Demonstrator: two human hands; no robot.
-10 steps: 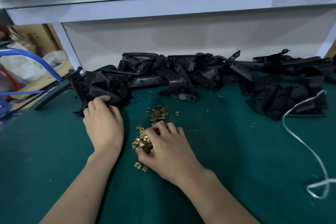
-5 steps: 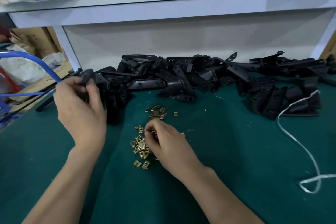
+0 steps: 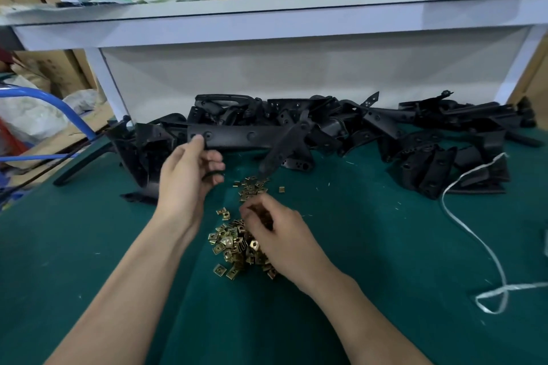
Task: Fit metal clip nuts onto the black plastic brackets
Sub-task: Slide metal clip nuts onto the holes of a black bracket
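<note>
A long black plastic bracket [image 3: 237,137] is lifted off the heap, and my left hand [image 3: 189,178] grips its left end, thumb on top and fingers curled under. The bracket's right end angles down toward the mat. Brass-coloured metal clip nuts [image 3: 229,241] lie in a loose pile on the green mat, with a smaller scatter [image 3: 252,187] further back. My right hand [image 3: 277,235] rests on the pile's right side, its fingertips pinched on a clip nut that they mostly hide.
A heap of black brackets [image 3: 370,124] runs along the back of the green mat [image 3: 370,246] against a white panel. White cord [image 3: 474,234] snakes along the right. A blue tube [image 3: 53,101] and boxes stand at the left. A white shelf [image 3: 267,13] overhangs.
My left hand has pulled a bracket from the heap's left side, raised it and carried it right toward the centre. My right hand has shifted slightly back over the clip nuts, fingers pinching.
</note>
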